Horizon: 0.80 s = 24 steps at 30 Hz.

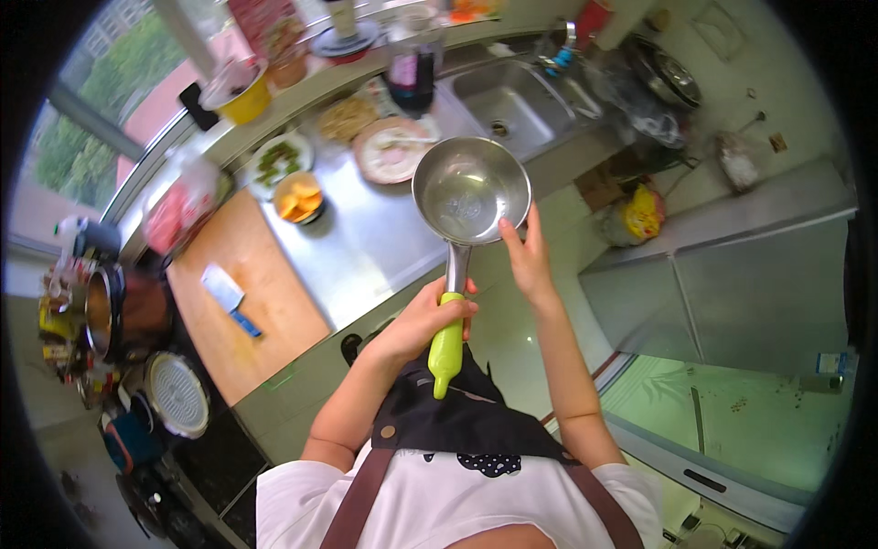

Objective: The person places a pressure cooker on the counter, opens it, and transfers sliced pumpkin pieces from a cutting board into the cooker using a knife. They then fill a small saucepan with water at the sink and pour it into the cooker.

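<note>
In front of my body is a stainless-steel saucepan with a lime-green grip on its handle. My left hand is wrapped around the handle, where bare metal meets the green sleeve. With its thumb over the rim and its fingers along the outer wall, my right hand holds the pan's near right side. The pan is tilted so that its inside faces me; no food shows in it, only glare on the metal.
A cleaver lies on a wooden cutting board at left. Behind are a bowl of orange pieces, a plate of greens, and a pinkish plate. The sink is at the back, a stainless-steel cabinet at right.
</note>
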Each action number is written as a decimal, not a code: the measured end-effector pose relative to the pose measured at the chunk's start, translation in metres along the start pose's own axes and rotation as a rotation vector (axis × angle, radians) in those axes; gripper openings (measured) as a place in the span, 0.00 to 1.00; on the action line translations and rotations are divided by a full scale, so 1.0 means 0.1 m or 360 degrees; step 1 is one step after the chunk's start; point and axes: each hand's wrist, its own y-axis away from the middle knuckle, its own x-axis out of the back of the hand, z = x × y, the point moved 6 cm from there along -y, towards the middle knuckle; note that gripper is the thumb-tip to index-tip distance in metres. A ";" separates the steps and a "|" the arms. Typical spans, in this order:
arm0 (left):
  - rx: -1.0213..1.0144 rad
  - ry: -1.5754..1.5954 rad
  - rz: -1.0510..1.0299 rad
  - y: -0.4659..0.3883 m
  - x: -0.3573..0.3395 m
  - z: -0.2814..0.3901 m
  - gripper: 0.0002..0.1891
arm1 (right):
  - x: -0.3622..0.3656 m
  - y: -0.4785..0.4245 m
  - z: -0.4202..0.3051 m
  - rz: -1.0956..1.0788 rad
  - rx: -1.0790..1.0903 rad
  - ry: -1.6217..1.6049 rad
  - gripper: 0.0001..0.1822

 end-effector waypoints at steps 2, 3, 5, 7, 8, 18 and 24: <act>0.0016 -0.0004 -0.0067 -0.46 -0.31 -0.03 0.15 | 0.50 -0.15 0.21 0.0112 0.0021 -0.0128 0.28; 0.0004 0.0027 -0.0089 -0.67 -0.45 -0.05 0.15 | 0.73 -0.23 0.32 0.0148 -0.0012 -0.0159 0.28; 0.0029 -0.0008 -0.0169 -1.09 -0.69 -0.06 0.14 | 1.14 -0.42 0.51 0.0208 -0.0075 -0.0229 0.27; 0.0044 -0.0019 -0.0214 -1.56 -0.87 -0.09 0.14 | 1.46 -0.64 0.61 0.0285 -0.0064 -0.0301 0.26; 0.0049 -0.0017 -0.0216 -1.79 -0.93 -0.08 0.14 | 1.61 -0.77 0.66 0.0318 -0.0057 -0.0339 0.26; 0.0148 0.0122 -0.0231 -4.30 -1.36 0.31 0.12 | 3.32 -2.71 1.51 0.0463 -0.0332 -0.0132 0.22; 0.0380 0.0506 -0.0171 -5.42 -1.61 0.80 0.11 | 4.34 -4.12 2.05 0.0511 -0.0476 -0.0213 0.24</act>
